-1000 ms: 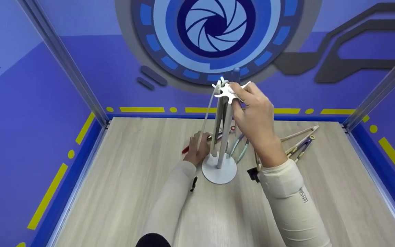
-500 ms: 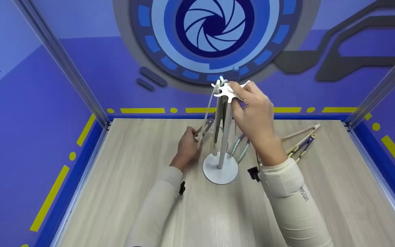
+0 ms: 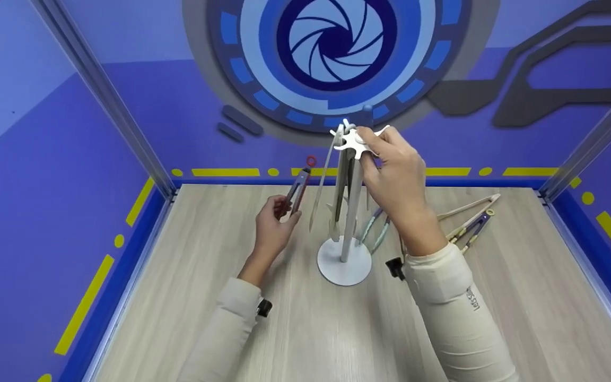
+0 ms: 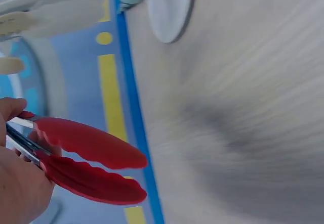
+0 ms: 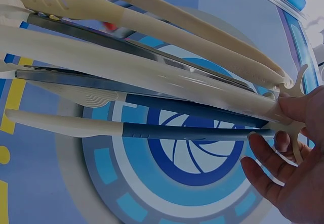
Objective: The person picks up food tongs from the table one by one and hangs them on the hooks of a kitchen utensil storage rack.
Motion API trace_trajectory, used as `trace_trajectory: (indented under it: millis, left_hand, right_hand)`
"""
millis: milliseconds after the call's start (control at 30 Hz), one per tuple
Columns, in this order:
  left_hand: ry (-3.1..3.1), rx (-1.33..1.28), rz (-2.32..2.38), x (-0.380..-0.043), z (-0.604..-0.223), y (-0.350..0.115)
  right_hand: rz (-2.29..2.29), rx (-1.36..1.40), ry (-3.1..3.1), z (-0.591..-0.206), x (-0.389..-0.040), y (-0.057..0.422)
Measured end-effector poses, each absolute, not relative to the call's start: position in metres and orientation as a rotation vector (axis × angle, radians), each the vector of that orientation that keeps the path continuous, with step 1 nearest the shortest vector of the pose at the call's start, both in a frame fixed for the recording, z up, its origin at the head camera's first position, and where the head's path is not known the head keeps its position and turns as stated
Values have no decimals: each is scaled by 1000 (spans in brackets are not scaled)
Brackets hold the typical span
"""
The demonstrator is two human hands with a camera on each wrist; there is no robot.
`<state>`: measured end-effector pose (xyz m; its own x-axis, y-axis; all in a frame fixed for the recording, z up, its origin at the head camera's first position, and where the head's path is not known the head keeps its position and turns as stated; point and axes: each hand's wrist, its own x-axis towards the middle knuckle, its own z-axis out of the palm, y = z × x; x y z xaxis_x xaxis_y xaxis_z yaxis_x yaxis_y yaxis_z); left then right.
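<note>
Metal tongs with red tips [image 4: 93, 143] and a red ring at the far end [image 3: 311, 161] are held by my left hand [image 3: 272, 225], left of a white stand. In the left wrist view the tong tips are slightly apart. My right hand [image 3: 398, 183] pinches the white hooked top [image 3: 349, 141] of the stand. Several tongs hang from its hooks around the pole [image 3: 352, 212]. The right wrist view shows beige tongs [image 5: 182, 37], metal ones, and blue-handled tongs with cream tips [image 5: 187, 133]. The round base [image 3: 337, 271] stands on the table.
Behind the base lie mint-coloured tongs [image 3: 373, 233]. Beige tongs [image 3: 467, 207] and dark tongs with yellow parts [image 3: 478, 225] lie right of the right forearm. Blue printed walls [image 3: 226, 122] bound the wooden tabletop [image 3: 204, 239] at the back and sides.
My left hand has come away from behind the stand to the left, carrying the red-tipped tongs, now raised with the ring end up. The right hand keeps its hold on the stand's top.
</note>
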<state>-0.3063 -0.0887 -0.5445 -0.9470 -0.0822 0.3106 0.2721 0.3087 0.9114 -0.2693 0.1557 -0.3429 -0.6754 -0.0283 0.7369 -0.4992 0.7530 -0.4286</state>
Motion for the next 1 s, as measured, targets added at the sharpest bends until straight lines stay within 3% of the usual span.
trace_trajectory:
  millis: [333,1000]
  left_hand:
    - [-2208,-342,-1591,-268,-512,-105]
    - [-2132,-613,-1548,-241,-487,-88]
  right_hand:
    - [795,404,-2206,-342,-270,157]
    - [808,382,-2202,-343,-267,156]
